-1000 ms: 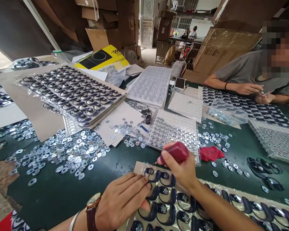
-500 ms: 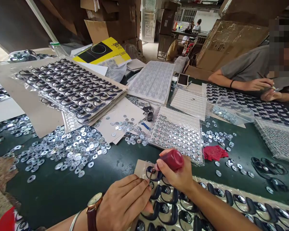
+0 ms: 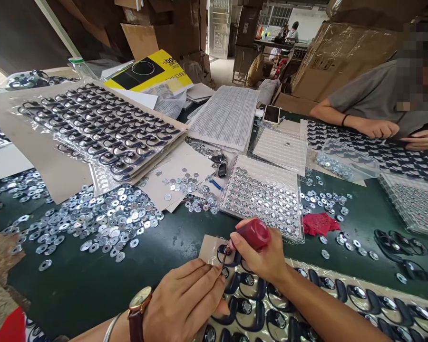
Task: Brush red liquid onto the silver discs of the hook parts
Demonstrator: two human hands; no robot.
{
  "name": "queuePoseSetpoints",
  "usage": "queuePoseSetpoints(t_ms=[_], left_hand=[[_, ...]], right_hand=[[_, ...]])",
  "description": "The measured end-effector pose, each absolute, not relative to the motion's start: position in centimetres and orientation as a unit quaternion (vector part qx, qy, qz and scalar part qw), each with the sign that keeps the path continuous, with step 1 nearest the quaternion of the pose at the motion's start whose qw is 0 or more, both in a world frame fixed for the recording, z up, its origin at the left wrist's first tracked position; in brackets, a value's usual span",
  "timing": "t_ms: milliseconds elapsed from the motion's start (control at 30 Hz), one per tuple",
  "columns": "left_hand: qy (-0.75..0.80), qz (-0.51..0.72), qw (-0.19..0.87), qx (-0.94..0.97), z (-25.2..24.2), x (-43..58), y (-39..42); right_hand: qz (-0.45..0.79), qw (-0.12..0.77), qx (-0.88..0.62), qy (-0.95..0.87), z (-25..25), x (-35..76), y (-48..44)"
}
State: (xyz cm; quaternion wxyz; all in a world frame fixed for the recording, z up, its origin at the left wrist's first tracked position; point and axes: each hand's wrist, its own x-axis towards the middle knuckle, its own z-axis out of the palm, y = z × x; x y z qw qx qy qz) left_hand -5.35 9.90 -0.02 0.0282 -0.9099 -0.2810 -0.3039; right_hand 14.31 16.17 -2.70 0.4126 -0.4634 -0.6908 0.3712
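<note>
A dark navy, open loop-shaped piece with a shiny round metal disc in it [image 3: 225,250] lies at the far left corner of a tan card sheet under clear plastic [image 3: 207,247], and this corner is where both hands meet. The sheet rests by the near edge of the dark green tabletop [image 3: 160,270], with rows of similar loops across it.

The right hand [image 3: 263,256] has its fingers curled around a dark red, rounded plastic squeeze bottle [image 3: 257,233], the thumb laid along its near side. The bottle's long axis slants from its blunt end, away and to the right, down to its pale nozzle, near and to the left, so it aims at the corner loop. The nozzle is at the disc or just above it; contact cannot be told.

The left hand [image 3: 187,294] lies palm down over the sheet's left edge, fingers pressed together. A thin, dark, pointed tool [image 3: 223,261] juts from its fingertips away toward the same disc; how they grip it is hidden. The loop thus lies just beyond the left fingertips and just left of the right fingers, which look slightly nearer to it.

Loose silvery flat washers [image 3: 110,223] spread toward the tabletop's left edge, well apart from both hands.
</note>
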Motion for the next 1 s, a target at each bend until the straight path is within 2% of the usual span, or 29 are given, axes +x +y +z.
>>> queuePoseSetpoints(t_ms=[1000], left_hand=[[-0.301, -0.315, 0.009, -0.900, 0.08, -5.45, 10.03]], right_hand=[[0.330, 0.419, -0.479, -0.697, -2.25, 14.89, 16.39]])
